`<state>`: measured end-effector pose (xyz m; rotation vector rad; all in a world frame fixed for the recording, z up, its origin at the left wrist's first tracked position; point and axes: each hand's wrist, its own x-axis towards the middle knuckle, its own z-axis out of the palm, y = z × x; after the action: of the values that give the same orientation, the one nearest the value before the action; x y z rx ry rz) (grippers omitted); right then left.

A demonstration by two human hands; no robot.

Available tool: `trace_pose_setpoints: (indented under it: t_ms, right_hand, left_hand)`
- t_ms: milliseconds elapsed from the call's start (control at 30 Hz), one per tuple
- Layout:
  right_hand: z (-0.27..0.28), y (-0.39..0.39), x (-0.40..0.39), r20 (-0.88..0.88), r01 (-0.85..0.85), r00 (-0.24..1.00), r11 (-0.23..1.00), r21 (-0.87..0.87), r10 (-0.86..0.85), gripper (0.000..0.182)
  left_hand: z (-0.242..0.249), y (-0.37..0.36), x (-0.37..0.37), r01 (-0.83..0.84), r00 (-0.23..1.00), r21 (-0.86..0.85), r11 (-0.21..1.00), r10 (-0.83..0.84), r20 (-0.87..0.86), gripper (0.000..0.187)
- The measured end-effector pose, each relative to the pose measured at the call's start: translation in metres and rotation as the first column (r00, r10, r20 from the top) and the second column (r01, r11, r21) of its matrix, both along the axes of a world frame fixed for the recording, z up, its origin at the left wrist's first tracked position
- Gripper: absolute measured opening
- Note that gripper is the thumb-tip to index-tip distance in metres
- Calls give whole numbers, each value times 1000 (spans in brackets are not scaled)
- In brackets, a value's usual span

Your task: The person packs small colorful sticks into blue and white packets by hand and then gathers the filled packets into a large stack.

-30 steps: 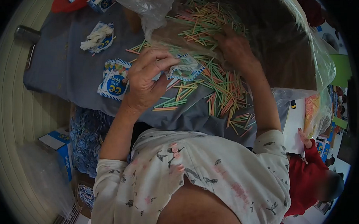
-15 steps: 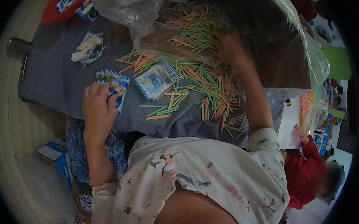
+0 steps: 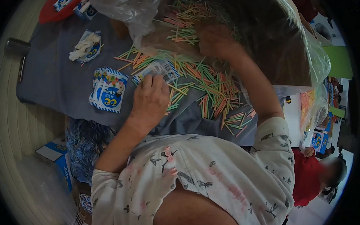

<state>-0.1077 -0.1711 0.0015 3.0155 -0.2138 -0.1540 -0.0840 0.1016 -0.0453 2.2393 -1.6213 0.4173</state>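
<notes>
My left hand [image 3: 151, 98] lies over the lower part of a single blue-and-white packet [image 3: 166, 70], its fingers bent down onto it and the fingertips hidden. To its left, several overlapping blue-and-white packets [image 3: 109, 91] lie face up. My right hand [image 3: 215, 40] is in the shadowed, plastic-lined opening, over a heap of thin pastel sticks [image 3: 186, 19]. Its fingers look curled, but what they hold is hidden by the hand and the dark. More loose sticks [image 3: 217, 91] in green, orange and pink spill over the cloth between my hands.
A crumpled white wad lies on another packet [image 3: 86, 46] at the left. Behind it is a red container [image 3: 51, 14] with packets. Clear plastic [image 3: 127, 15] drapes over the large box [image 3: 273, 49]. A dark cloth [image 3: 55, 69] covers the table. A person in red [image 3: 307, 177] is at the right.
My left hand has moved right, from the overlapping packets to the single packet, uncovering the group. My right hand has shifted left and slightly farther away over the stick heap.
</notes>
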Motion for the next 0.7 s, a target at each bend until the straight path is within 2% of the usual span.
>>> trace_pose_setpoints:
  t_ms: [167, 233, 300, 333, 367, 400, 433, 500, 533, 600, 700]
  right_hand:
    - [-4, -5, -10, 109, 131, 985, 991, 27, -133, 36]
    - [-9, -18, -19, 139, 164, 975, 985, 57, -171, 34]
    - [-15, -25, -26, 333, 159, 914, 960, 230, -231, 37]
    - [-16, -20, -24, 334, 163, 913, 960, 228, -235, 37]
    - [-18, -11, -20, 276, 237, 924, 963, 125, -263, 41]
    - [-15, -4, -17, 221, 305, 928, 952, 14, -300, 44]
    - [-14, -2, -18, 225, 316, 924, 949, 8, -310, 44]
    - [-12, -5, -15, 254, 314, 905, 938, 146, -342, 46]
    - [-17, -14, -15, 255, 313, 905, 939, 145, -341, 46]
    - [-27, -31, -12, 296, 416, 829, 876, 243, -475, 47]
    - [-21, -33, -23, 267, 344, 868, 894, 288, -420, 49]
  left_hand:
    - [-1, 8, 9, 7, 981, -222, 975, -49, -186, 14]
    - [2, 3, 8, -28, 989, -237, 971, -8, -150, 13]
    - [-1, -5, 5, -54, 993, -251, 967, 25, -117, 12]
    - [-6, -11, 3, -90, 996, -169, 982, 85, -36, 11]
    - [-9, -16, 2, -128, 990, -92, 987, 133, 50, 11]
    - [-8, -18, 4, -117, 991, -100, 988, 122, 51, 11]
    - [-6, -18, 8, -96, 995, -129, 987, 100, 28, 10]
    - [-6, -14, 16, -75, 997, -164, 984, 77, 7, 10]
    - [-7, -9, 20, -32, 999, -185, 982, 38, 29, 10]
    - [-9, -1, 20, -3, 999, -195, 981, 14, 52, 10]
    - [-9, 7, 13, 45, 998, -186, 982, -38, 41, 12]
